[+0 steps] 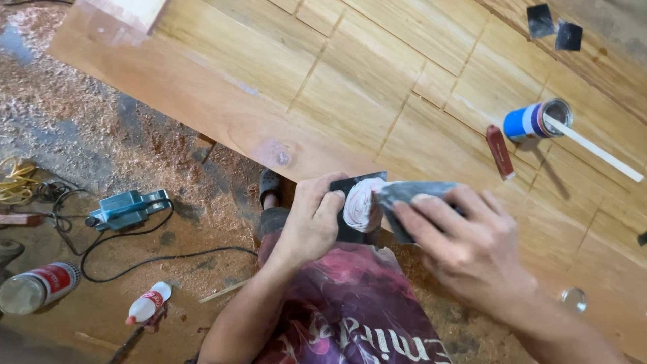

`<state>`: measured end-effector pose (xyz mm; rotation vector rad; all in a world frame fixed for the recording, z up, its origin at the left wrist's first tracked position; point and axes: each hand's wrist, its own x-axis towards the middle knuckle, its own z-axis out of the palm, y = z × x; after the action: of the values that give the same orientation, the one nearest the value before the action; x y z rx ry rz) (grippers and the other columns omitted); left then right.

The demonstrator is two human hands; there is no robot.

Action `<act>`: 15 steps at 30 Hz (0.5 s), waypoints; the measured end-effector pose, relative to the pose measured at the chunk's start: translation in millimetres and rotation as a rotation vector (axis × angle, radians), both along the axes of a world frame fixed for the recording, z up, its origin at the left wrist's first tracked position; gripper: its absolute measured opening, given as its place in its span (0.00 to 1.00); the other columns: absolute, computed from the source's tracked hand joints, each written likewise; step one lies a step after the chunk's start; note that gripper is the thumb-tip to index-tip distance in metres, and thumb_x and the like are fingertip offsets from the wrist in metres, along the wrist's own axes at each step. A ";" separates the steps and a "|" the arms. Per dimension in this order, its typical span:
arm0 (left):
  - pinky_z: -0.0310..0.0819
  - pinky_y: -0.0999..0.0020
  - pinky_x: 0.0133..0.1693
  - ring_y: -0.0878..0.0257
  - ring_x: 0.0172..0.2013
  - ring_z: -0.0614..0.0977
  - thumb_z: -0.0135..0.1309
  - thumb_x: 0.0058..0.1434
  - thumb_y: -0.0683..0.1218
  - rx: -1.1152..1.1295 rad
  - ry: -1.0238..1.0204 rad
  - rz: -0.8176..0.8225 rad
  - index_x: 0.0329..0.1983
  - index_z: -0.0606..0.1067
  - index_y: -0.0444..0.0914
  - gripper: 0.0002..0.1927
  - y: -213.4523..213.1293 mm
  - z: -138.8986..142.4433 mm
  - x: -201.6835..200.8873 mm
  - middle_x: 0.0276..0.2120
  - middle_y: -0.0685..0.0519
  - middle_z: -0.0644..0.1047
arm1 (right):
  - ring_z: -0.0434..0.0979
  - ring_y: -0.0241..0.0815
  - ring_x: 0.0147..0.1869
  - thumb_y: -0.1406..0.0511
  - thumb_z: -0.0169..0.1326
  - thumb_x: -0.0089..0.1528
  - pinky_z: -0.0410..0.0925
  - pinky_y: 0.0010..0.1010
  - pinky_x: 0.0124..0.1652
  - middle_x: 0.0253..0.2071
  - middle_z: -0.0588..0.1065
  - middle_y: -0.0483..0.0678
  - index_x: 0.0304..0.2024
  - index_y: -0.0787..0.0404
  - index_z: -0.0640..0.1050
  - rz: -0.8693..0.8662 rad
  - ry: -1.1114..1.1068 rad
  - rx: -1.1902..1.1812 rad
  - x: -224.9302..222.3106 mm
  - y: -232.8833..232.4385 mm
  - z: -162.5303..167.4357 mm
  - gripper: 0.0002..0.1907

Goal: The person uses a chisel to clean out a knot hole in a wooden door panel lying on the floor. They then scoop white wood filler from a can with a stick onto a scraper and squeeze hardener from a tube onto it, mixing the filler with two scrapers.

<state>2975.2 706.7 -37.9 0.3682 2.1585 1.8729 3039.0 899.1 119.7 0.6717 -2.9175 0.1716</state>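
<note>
The left hand grips a dark plate loaded with pale pink putty, thumb on top. The right hand grasps a dark scraper whose edge touches the putty. Both hands work at the near edge of a wooden panel. Beyond the right hand stand an open can with a stick and a red tool. Left of the left hand, an electric planer lies on the sawdust-covered floor.

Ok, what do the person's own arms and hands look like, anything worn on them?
Both arms are bare to the elbow, with no sleeves on the forearms. The left hand and right hand wear no gloves, rings or watch. A maroon patterned shirt shows below.
</note>
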 end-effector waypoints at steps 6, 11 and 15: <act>0.70 0.57 0.57 0.47 0.52 0.78 0.46 0.64 0.44 -0.028 -0.001 -0.007 0.52 0.76 0.31 0.18 -0.8 -6.2 3.7 0.48 0.39 0.78 | 0.76 0.47 0.42 0.63 0.61 0.43 0.66 0.39 0.33 0.43 0.78 0.46 0.46 0.58 0.82 0.085 -0.055 -0.015 -0.6 2.1 0.4 0.26; 0.65 0.56 0.60 0.46 0.55 0.74 0.46 0.65 0.44 -0.084 -0.008 -0.061 0.54 0.76 0.31 0.18 -1.8 -6.1 5.1 0.51 0.38 0.76 | 0.75 0.47 0.43 0.63 0.61 0.44 0.66 0.40 0.35 0.45 0.78 0.46 0.46 0.58 0.82 0.083 -0.030 -0.062 -3.4 -0.3 2.3 0.26; 0.64 0.56 0.60 0.46 0.55 0.73 0.46 0.65 0.44 -0.128 0.033 -0.037 0.55 0.76 0.31 0.18 -2.2 -7.0 6.1 0.51 0.38 0.76 | 0.76 0.49 0.42 0.61 0.61 0.41 0.65 0.41 0.33 0.43 0.78 0.45 0.46 0.56 0.82 0.085 -0.060 -0.016 -4.6 1.4 0.8 0.28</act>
<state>2981.3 704.5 -44.9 0.4119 2.2633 1.7105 3034.4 900.5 120.5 0.8027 -2.9421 0.2278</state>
